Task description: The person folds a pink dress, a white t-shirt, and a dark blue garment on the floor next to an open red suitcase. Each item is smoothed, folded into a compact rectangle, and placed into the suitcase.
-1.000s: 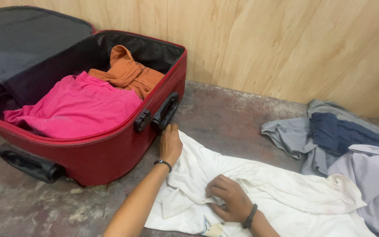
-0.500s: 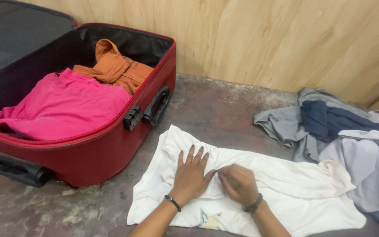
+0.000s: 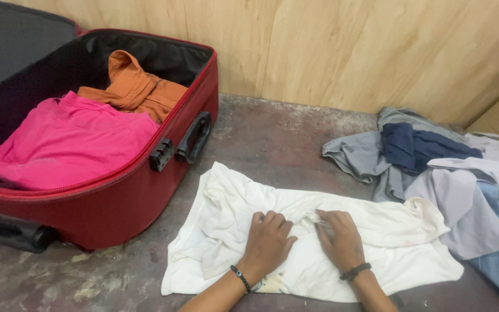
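Both hands rest on a white garment spread flat on the concrete floor, side by side near its middle. The left hand has its fingers curled under, knuckles up, gathering a fold of the cloth in its grip; the right hand lies just beside it, fingers bent down and pinching a bunched ridge of the same fabric. Each wrist carries a dark band.

To the left, close to the garment's edge, stands an open red suitcase — its black handle and lock face the hands. Inside lie a pink garment in front and a crumpled orange garment behind it, against the dark lining.

To the right, a loose heap of clothes — grey, dark blue and pale lilac — sits on the floor, its near edge touching or overlapping the white garment's right end. A wooden panel wall runs behind everything.
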